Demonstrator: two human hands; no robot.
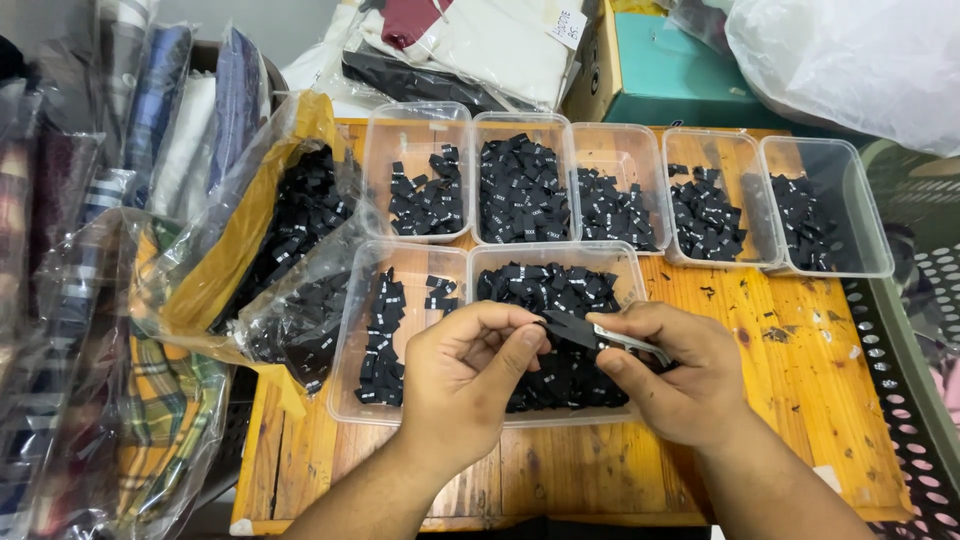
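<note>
Together, the left hand (465, 375) and right hand (670, 375) pinch one small black label (568, 328), fingers clamped on its ends. It hangs over the label-filled clear tub (560, 262) at six o'clock on the wooden desk (810, 390).

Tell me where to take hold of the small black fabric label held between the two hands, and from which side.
Probably best pinched at its free upper-left edge, coming from the left. The small black fabric label lies flat and thin between the left hand and right hand, whose fingertips cover its right end beside small metal scissors.
</note>
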